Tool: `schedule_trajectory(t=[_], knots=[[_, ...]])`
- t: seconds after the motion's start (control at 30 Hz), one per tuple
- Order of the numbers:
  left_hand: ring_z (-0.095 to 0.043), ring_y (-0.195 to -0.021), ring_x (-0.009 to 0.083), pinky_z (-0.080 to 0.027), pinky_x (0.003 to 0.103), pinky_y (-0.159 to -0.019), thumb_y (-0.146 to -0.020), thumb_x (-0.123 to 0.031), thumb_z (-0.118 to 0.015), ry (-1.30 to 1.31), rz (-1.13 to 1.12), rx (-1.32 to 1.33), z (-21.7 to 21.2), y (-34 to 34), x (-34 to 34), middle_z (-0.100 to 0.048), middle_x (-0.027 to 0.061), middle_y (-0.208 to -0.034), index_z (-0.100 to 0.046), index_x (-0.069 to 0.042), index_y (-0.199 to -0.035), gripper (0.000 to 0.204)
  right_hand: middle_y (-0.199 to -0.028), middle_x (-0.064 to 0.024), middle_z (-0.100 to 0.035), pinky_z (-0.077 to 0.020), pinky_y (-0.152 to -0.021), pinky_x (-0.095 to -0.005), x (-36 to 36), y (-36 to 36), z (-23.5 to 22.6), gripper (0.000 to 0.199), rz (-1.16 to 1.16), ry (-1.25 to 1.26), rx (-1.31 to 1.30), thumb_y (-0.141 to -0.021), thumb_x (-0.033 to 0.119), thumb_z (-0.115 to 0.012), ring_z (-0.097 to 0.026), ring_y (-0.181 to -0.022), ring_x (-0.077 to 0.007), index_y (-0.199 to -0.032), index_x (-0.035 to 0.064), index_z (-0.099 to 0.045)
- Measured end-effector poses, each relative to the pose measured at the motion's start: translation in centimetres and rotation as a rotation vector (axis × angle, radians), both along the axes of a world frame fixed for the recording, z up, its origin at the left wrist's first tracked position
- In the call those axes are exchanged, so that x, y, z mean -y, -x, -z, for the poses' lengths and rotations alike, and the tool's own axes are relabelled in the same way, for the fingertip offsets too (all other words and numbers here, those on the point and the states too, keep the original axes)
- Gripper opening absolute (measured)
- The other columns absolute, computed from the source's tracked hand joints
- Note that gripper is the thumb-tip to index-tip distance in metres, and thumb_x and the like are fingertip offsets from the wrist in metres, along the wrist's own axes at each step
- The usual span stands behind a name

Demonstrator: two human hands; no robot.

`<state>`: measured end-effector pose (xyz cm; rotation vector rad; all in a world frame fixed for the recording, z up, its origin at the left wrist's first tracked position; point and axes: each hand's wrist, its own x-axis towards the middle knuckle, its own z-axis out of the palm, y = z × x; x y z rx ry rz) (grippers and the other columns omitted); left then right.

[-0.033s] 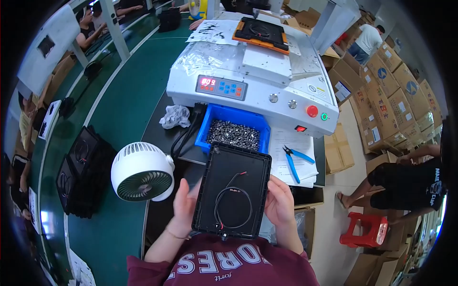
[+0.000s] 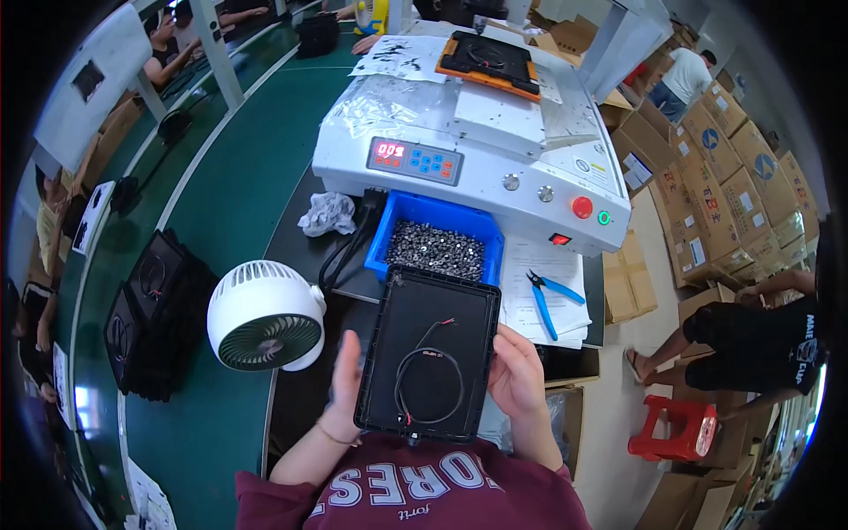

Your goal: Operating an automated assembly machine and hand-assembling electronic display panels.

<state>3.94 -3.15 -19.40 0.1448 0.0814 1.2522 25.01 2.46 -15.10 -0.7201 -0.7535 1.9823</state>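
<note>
- A person seated at a dark workbench (image 2: 305, 256) holds a flat black rectangular panel (image 2: 430, 353) upright in front of their chest, its long side running away from them.
- The left hand (image 2: 344, 384) lies along the panel's left edge with fingers stretched out straight and flat, pressing against the side rather than curling around it.
- The right hand (image 2: 517, 371) grips the panel's right edge, thumb on the front face and fingers wrapped behind.
- A thin black wire (image 2: 428, 386) forms a loop on the panel's face; one end rises toward the upper middle and finishes in a small red tip.
- Just beyond the panel's top edge sits a blue bin (image 2: 436, 240) filled with small metal screws or nuts.
- Behind the bin stands a white machine (image 2: 495, 141) with a red number display, blue buttons, two silver knobs and a red button on its front.
- On top of the machine lies an orange-rimmed black tray (image 2: 488, 62).
- To the right of the panel, blue-handled cutters (image 2: 552, 299) rest on sheets of white paper (image 2: 543, 269).
- To the left, a small round white fan (image 2: 265, 316) stands near the left hand.
- A crumpled grey rag (image 2: 327, 212) lies left of the bin.
- Stacked cardboard boxes (image 2: 724, 185) fill the right side of the room.
</note>
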Motion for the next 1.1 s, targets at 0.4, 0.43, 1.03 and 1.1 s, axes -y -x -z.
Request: schedule_trajectory(t=[0.4,0.43,1.03,1.1], knots=[[-0.034,-0.134,0.0359,-0.031,0.06,-0.106,-0.085,-0.074,-0.03,0.113,0.126,-0.141,-2.8,-2.2,-0.4,-0.026,0.0164,-0.149,-0.021,-0.015,-0.148,0.086,-0.112,-0.0021,-0.06,-0.0431,-0.087,-0.0357,-3.2,2.2,-6.1,0.045,-0.193,-1.633,1.02,-0.066,0.017,-0.078,-0.052,-0.104,-0.024,-0.109,0.011,-0.066],[-0.037,-0.132,0.0357,-0.033,0.058,-0.105,-0.089,-0.068,-0.028,0.107,0.14,-0.049,-2.4,-2.2,-0.1,-0.029,0.0166,-0.147,-0.021,-0.013,-0.147,0.081,-0.111,-0.0011,-0.059,-0.0432,-0.087,-0.0352,-3.1,2.9,-6.5,0.041,-0.275,-1.69,1.034,-0.068,0.016,-0.075,-0.052,-0.105,-0.0223,-0.108,0.0126,-0.066],[-0.048,-0.119,0.0375,-0.045,0.047,-0.098,-0.076,-0.074,-0.047,-0.328,-0.309,-0.501,-9.1,1.4,-3.4,-0.033,0.0299,-0.139,-0.017,0.004,-0.145,0.108,-0.094,-0.0097,-0.049,-0.0516,-0.067,-0.0304,-2.8,2.2,-14.2,0.05,-0.936,-1.321,0.979,-0.077,-0.011,-0.052,-0.063,-0.075,-0.0211,-0.125,0.0035,-0.054],[-0.046,-0.123,0.032,-0.041,0.042,-0.102,-0.082,-0.064,-0.039,-0.332,-0.344,-0.429,-8.6,1.4,-3.4,-0.034,0.0242,-0.141,-0.024,0.006,-0.142,0.094,-0.101,-0.0105,-0.049,-0.0505,-0.07,-0.0301,-3.0,1.8,-11.5,0.046,-0.897,-1.058,0.745,-0.082,-0.013,-0.05,-0.064,-0.082,-0.0214,-0.125,0.0022,-0.053]])
